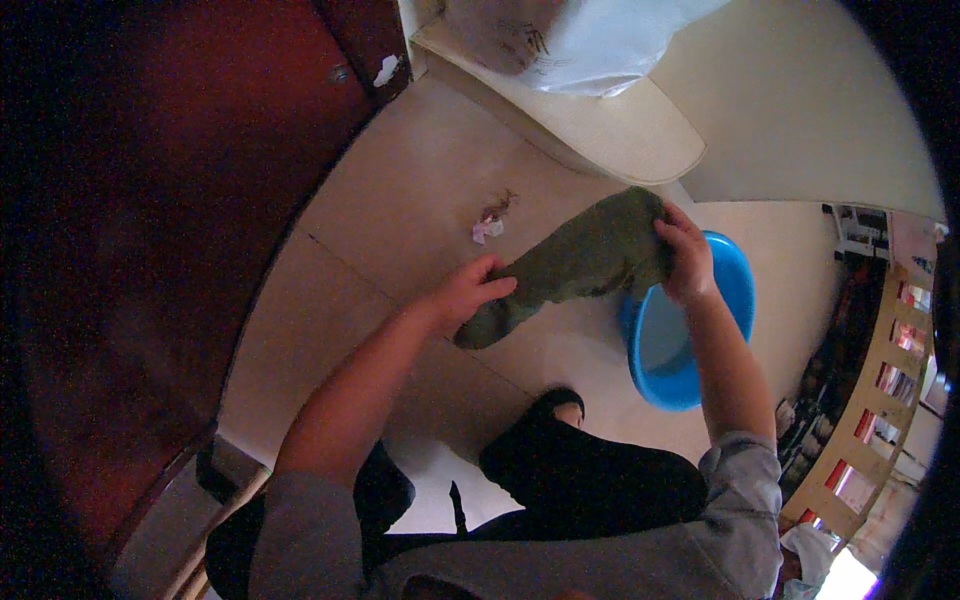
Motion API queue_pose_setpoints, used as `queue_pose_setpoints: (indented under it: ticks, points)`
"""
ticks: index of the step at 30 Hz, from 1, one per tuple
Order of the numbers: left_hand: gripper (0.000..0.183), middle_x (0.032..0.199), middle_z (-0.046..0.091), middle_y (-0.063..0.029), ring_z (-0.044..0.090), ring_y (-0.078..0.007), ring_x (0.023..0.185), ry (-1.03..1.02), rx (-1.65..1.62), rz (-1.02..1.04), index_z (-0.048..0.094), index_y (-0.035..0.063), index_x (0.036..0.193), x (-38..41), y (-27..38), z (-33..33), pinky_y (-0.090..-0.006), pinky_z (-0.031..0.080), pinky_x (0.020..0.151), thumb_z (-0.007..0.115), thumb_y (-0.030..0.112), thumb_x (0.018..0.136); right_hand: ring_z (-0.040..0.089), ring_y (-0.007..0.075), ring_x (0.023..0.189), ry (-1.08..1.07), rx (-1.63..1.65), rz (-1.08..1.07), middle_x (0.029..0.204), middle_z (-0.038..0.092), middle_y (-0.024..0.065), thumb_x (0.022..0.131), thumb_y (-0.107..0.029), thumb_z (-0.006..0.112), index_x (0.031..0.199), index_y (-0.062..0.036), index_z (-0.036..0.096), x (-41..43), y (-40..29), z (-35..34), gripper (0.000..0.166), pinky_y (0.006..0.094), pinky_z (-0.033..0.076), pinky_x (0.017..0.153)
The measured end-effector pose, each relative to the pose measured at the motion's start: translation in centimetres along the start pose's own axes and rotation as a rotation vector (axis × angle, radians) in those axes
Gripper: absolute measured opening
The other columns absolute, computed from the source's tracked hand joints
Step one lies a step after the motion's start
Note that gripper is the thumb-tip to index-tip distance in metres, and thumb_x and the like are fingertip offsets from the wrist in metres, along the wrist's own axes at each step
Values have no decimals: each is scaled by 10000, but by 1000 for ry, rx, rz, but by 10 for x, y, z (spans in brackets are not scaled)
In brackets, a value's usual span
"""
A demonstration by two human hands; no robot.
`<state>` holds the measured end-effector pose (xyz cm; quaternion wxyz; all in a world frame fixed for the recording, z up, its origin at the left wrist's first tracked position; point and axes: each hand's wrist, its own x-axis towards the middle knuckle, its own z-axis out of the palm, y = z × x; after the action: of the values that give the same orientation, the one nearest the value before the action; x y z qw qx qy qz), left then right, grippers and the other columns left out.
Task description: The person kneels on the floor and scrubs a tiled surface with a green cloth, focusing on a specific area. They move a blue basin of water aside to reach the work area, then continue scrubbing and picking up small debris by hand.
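A dark green cloth is stretched between my two hands above the tiled floor. On its left end, my left hand grips the edge, and a corner hangs down below the fingers. The upper right end is pinched in my right hand. Just beneath and beyond that hand stands a blue plastic basin, partly hidden by my right forearm. Greyish liquid shows inside it.
Crumpled tissue and dark debris lie on the floor. A dark red door stands at left. Up top, a white plastic bag rests on a pale rounded shelf. A rack lines the right side.
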<state>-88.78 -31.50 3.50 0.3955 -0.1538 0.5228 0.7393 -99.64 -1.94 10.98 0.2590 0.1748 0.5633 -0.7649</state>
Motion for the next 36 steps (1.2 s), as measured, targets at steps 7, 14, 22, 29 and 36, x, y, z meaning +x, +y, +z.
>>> queue_pose_setpoints:
  ticks: [7, 14, 22, 29, 36]
  points:
    - [330, 1062, 609, -109, 619, -236, 957, 38, -825, -132, 480, 32, 1203, -19, -44, 34, -392, 524, 850, 559, 167, 913, 561, 352, 1073, -655, -1039, -151, 1193, 571, 177, 881, -240, 606, 1331, -57, 425, -68, 79, 73, 519, 457, 461, 908]
    - [375, 1136, 562, -120, 593, -258, 1016, 347, -712, -84, 467, 44, 1218, -28, -113, 43, -407, 528, 853, 516, 29, 847, 489, 416, 1157, -566, -1206, -542, 1297, 435, 227, 749, -118, 712, 1348, -80, 380, -78, 117, 69, 686, 440, 447, 950]
    - [555, 1253, 500, -145, 531, -290, 1125, 490, -411, -31, 411, 52, 1301, -41, -137, 58, -414, 458, 946, 524, -62, 770, 462, 393, 1204, -762, -1149, -229, 1331, 430, 219, 730, -137, 726, 1346, -85, 417, -82, 165, 62, 691, 426, 425, 982]
    - [600, 1270, 499, -192, 510, -296, 1165, 718, 230, -131, 373, 35, 1329, -37, -144, -38, -401, 405, 993, 529, -72, 760, 506, 252, 1135, -268, -917, -37, 1214, 480, 127, 764, -69, 722, 1245, -73, 474, 11, 183, 38, 541, 366, 468, 921]
    - [611, 1188, 524, -242, 518, -382, 1117, 769, 799, -280, 405, -54, 1233, -26, -141, -71, -421, 417, 979, 679, 106, 711, 426, 381, 1183, -42, -1475, -442, 1272, 463, 203, 618, -448, 807, 1297, -31, 417, 96, 178, 53, 888, 463, 371, 988]
